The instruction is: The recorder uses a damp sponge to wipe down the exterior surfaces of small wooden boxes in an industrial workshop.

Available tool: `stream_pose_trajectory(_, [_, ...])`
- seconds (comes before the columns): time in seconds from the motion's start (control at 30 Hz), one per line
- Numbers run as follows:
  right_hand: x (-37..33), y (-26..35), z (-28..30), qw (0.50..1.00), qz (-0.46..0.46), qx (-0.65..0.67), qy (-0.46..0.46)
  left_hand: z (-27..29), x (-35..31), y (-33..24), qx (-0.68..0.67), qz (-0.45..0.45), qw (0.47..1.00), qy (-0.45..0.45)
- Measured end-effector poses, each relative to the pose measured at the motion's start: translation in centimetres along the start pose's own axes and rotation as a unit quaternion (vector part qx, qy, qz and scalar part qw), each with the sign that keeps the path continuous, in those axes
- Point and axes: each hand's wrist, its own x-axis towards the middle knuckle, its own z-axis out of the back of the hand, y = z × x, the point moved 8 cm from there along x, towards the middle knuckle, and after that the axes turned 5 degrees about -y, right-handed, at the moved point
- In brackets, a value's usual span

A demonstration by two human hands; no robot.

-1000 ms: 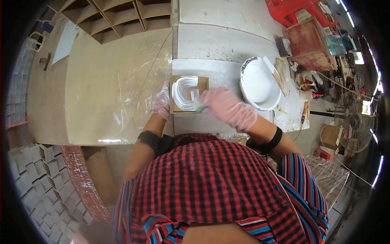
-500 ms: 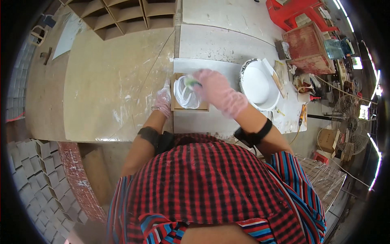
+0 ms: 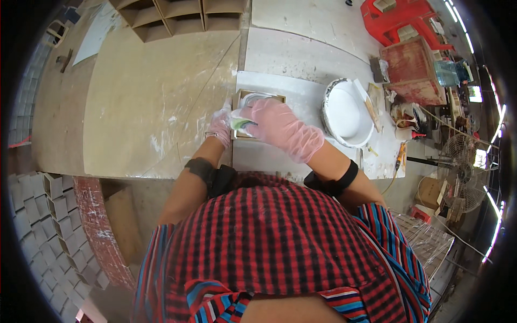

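A small open brown cardboard box with wet-looking white smears inside lies on the white board in front of me. My right hand, in a thin pink glove, reaches over the box, closed around a green and white sponge. The sponge is at the box's left side, and the hand hides much of the interior. My left hand, also gloved and smeared white, grips the box's left wall from outside; its fingertips are partly hidden. To the right stands a round tub of white paint-like liquid.
A flat stick lies against the tub's right side. A brown divided tray stands at the far left. Farther right are a red plastic stool, a worn red box and a fan. An orange-handled tool lies near the table's right edge.
My right hand has moved the sponge left and toward me, from the box's middle to its left side. My left hand stays by the left wall. The whole view has shifted slightly.
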Motion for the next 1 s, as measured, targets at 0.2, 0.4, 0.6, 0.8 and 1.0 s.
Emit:
stream_pose_trajectory(0.2, [-3.6,-0.2,-1.0,0.994,0.064,-0.077,0.043,-0.9,0.2,0.1,-0.095,0.204,0.974,-0.035])
stream_pose_trajectory(0.4, [-5.5,-1.7,-0.9,0.993,0.025,-0.076,0.086,1.2,-0.5,3.6,-0.150,0.294,0.934,-0.136])
stream_pose_trajectory(0.6, [-5.7,0.0,-1.1,0.994,0.062,-0.084,-0.027,-0.1,-0.7,-0.2,-0.175,0.291,0.939,-0.054])
stream_pose_trajectory(0.8, [-6.4,-4.9,1.5,0.994,-0.093,-0.035,0.043,-1.2,-0.2,-0.6,-0.157,0.251,0.955,-0.035])
stream_pose_trajectory(1.0, [2.4,-3.4,2.7,0.989,0.016,-0.104,-0.106,-0.8,1.0,2.9,-0.002,0.064,0.998,-0.007])
